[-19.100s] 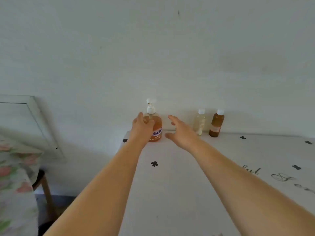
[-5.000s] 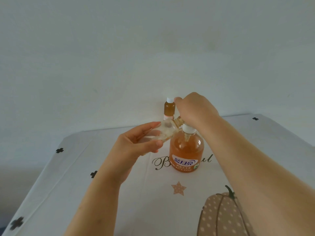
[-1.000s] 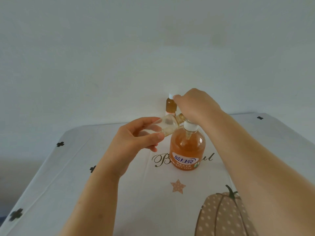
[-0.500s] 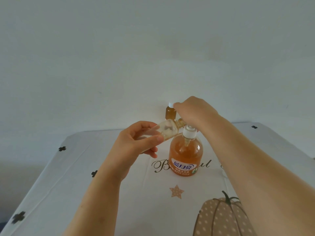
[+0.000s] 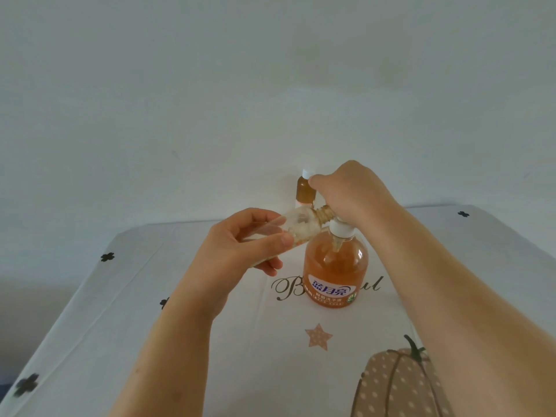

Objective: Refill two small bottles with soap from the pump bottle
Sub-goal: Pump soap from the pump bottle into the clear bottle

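While left hand (image 5: 237,254) pinches the tilted small bottle (image 5: 301,230), right hand (image 5: 352,191) fingers clasp the pump bottle (image 5: 335,272) top

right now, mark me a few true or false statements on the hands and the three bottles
1. The left hand holds the clear small bottle tilted, neck toward the pump bottle. True.
2. The right hand sits on top of the pump bottle's head. True.
3. The pump bottle lies on its side. False: it stands upright on the tablecloth.
4. The clear small bottle has its cap on. False: its threaded neck is bare.
5. The brown small bottle stands at the back, white cap on. True.
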Demonstrator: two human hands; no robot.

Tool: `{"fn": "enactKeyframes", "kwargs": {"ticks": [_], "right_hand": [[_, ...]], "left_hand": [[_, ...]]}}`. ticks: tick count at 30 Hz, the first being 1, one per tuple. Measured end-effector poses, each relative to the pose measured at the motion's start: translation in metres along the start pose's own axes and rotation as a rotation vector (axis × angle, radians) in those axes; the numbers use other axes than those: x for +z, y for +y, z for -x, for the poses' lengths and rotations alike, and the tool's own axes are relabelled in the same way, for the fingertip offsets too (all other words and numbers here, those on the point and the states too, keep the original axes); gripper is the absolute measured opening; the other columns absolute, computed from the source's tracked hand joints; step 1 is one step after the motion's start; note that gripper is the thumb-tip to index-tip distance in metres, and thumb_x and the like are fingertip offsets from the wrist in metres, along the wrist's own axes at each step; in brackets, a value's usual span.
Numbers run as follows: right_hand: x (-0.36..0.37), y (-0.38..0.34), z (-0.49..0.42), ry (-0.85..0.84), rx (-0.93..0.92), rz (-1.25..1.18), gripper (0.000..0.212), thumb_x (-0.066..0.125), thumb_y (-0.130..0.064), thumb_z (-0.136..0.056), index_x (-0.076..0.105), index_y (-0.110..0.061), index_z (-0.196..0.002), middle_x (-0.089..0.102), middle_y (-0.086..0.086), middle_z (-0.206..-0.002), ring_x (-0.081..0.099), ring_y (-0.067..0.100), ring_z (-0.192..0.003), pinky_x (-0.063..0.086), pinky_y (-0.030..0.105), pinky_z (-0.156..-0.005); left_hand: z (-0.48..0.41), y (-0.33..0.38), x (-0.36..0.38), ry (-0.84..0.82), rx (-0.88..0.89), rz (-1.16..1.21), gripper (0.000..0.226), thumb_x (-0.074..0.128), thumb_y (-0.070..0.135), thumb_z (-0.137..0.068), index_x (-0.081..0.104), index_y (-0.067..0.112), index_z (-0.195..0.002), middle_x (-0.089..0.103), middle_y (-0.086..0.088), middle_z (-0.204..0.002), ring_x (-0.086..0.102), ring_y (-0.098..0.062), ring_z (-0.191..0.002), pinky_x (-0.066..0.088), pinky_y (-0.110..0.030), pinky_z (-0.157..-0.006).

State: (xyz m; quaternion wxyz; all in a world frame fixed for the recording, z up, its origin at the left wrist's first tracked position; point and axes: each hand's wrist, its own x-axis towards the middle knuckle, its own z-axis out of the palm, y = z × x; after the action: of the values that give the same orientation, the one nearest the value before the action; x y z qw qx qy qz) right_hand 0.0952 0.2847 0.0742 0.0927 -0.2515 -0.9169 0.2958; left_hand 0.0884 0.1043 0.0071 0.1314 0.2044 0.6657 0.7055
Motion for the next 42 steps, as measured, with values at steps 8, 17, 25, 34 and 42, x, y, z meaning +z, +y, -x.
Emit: {"fn": "enactKeyframes", "kwargs": {"ticks": [8, 17, 25, 34, 42], "right_hand": [[-0.001, 0.000, 0.003, 0.006, -0.005, -0.043, 0.042, 0.055, -0.029, -0.094, 0.042, -0.016, -0.057, 0.040, 0.001, -0.057, 0.040, 0.020, -0.054, 0.031, 0.030, -0.054], [-0.008, -0.008, 0.003, 0.067, -0.022, 0.131, 0.038, 0.050, -0.036, -0.096, 0.049, -0.013, -0.066, 0.051, 0.001, -0.059, 0.047, 0.019, -0.054, 0.032, 0.027, -0.052], [-0.007, -0.008, 0.001, 0.002, 0.016, 0.109, 0.036, 0.048, -0.040, -0.097, 0.052, -0.014, -0.072, 0.056, 0.003, -0.067, 0.052, 0.019, -0.061, 0.036, 0.030, -0.056], [0.000, -0.002, -0.013, -0.022, -0.005, 0.085, 0.034, 0.043, -0.035, -0.096, 0.063, -0.012, -0.081, 0.061, 0.006, -0.076, 0.055, 0.022, -0.066, 0.039, 0.031, -0.059], [0.007, 0.007, -0.023, -0.021, -0.055, 0.092, 0.040, 0.038, -0.033, -0.096, 0.070, -0.010, -0.090, 0.065, 0.006, -0.085, 0.059, 0.022, -0.073, 0.043, 0.032, -0.064]], "left_hand": [[0.002, 0.000, 0.002, -0.003, -0.001, -0.001, 0.037, 0.079, 0.022, -0.065, 0.072, 0.012, -0.100, 0.072, 0.000, -0.084, 0.067, -0.021, -0.068, 0.054, -0.027, -0.064], [0.007, 0.008, 0.008, 0.047, 0.045, -0.003, 0.028, 0.079, 0.010, -0.076, 0.069, 0.011, -0.102, 0.073, 0.002, -0.085, 0.067, -0.020, -0.066, 0.056, -0.029, -0.064], [0.007, 0.006, 0.007, 0.032, 0.034, 0.004, 0.038, 0.080, 0.019, -0.067, 0.070, 0.011, -0.102, 0.073, 0.000, -0.087, 0.067, -0.021, -0.067, 0.055, -0.028, -0.063], [0.004, 0.003, 0.005, 0.026, 0.042, -0.033, 0.038, 0.078, 0.021, -0.066, 0.070, 0.014, -0.103, 0.074, 0.002, -0.087, 0.068, -0.018, -0.069, 0.055, -0.026, -0.064], [0.003, 0.002, 0.005, 0.018, 0.040, -0.048, 0.027, 0.077, 0.009, -0.078, 0.069, 0.011, -0.104, 0.073, 0.004, -0.082, 0.067, -0.017, -0.069, 0.056, -0.027, -0.066]]}}
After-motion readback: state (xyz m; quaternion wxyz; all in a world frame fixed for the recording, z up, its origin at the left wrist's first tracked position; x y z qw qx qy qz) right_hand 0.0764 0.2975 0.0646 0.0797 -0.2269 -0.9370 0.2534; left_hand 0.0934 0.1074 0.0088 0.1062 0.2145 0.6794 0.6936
